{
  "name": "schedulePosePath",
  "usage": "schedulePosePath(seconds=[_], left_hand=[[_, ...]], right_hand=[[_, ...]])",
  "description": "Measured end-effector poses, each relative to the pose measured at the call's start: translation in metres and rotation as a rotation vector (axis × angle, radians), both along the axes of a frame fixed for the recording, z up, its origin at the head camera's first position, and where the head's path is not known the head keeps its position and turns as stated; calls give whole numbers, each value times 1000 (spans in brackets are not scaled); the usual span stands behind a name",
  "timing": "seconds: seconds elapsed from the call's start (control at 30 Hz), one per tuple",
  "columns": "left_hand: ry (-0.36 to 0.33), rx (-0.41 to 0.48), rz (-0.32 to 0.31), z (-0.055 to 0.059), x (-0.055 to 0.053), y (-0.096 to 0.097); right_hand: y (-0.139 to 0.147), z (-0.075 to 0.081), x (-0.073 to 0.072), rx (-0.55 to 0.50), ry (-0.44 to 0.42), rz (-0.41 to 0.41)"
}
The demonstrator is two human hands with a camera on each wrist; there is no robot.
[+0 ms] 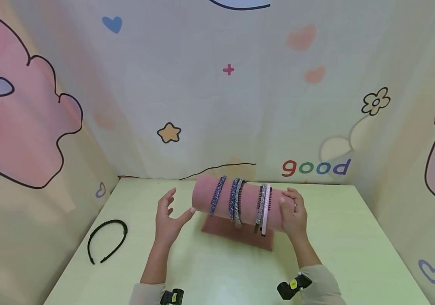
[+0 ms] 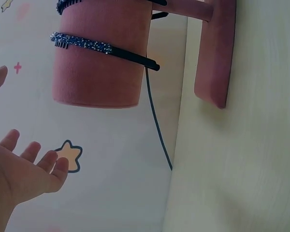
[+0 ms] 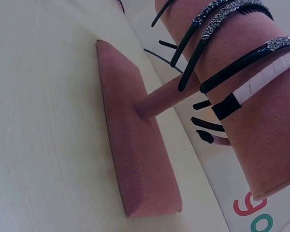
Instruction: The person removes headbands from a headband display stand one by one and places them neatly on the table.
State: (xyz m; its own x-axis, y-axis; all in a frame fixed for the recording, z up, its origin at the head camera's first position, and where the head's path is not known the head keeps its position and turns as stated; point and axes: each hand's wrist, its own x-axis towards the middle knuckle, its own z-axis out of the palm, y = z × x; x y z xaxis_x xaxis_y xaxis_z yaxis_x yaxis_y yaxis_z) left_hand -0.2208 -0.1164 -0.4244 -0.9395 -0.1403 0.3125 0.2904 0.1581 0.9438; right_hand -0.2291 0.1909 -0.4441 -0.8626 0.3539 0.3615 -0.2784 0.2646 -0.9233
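Observation:
A pink velvety headband stand (image 1: 206, 195) has a horizontal roll on a short post (image 3: 166, 95) over a rectangular base (image 3: 135, 159). Several headbands sit around the roll: a blue glittery headband (image 1: 217, 195) near the left end, blue and silver ones mid-roll, and a silver headband (image 1: 260, 205) beside a pale pink headband (image 1: 266, 210) towards the right. My right hand (image 1: 294, 215) grips the roll's right end, thumb on the front. Beside the left end, my left hand (image 1: 169, 222) holds nothing, its fingers spread and its thumb tip close to the roll.
A black headband (image 1: 125, 231) lies on the left side of the pale table (image 1: 149, 190). A patterned cloth backdrop (image 1: 202, 84) rises behind the table and along both sides, with a star, hearts and the word "good" on it.

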Motion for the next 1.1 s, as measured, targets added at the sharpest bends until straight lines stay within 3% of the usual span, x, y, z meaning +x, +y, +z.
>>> schedulePosePath(seconds=[0.23,0.33,0.47,0.53,0.77,1.1], left_hand=[[2,-46,-53,-1,-5,3],[-22,-43,-74,-11,-13,1],[-60,-48,-109,-23,-25,-5],[-60,-65,-132,-25,-29,-6],[-53,-122,-191,-22,-35,-6],[-61,-200,-278,-10,-47,-3]], right_hand=[[-1,3,2,29,16,-3],[-1,2,2,36,6,2],[5,-11,-7,37,-24,4],[9,-19,-13,35,-25,1],[14,-33,-18,28,21,1],[14,-34,-20,53,44,-9]])
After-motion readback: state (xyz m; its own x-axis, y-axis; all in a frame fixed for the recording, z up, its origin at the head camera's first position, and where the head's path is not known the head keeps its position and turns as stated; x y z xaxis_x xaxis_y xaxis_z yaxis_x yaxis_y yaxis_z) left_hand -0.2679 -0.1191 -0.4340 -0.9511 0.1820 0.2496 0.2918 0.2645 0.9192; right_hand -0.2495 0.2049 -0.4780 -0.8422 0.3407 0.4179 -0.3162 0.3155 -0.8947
